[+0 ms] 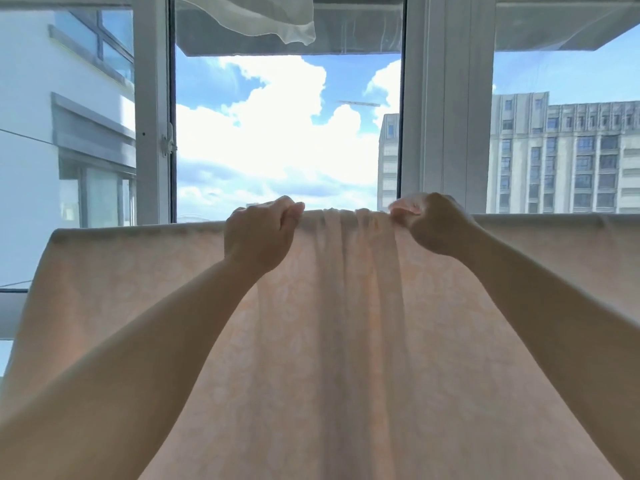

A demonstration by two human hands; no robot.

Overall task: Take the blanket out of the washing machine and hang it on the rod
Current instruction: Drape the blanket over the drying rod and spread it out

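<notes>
Hanging is the step in hand, judging by how things lie: the blanket, a pale peach cloth with a faint white leaf pattern, is already draped at head height, its top fold running straight across the view in front of the window frame. The rod itself cannot be seen (the cloth presumably covers it along that top line). The left hand is curled round the top fold, thumb pressed to fingers, gripping the cloth. The right hand grips the same fold a little to the right, fingers clenched on it. Between the two hands the fabric is bunched into vertical pleats, while to either side it lies flat.

The next move, as I judge it, calls for drawing the hands apart along the top line to spread those pleats, keeping the fold balanced so neither side slides off.

A sheer white cloth hangs overhead. No brand, label or writing can be read anywhere.
</notes>
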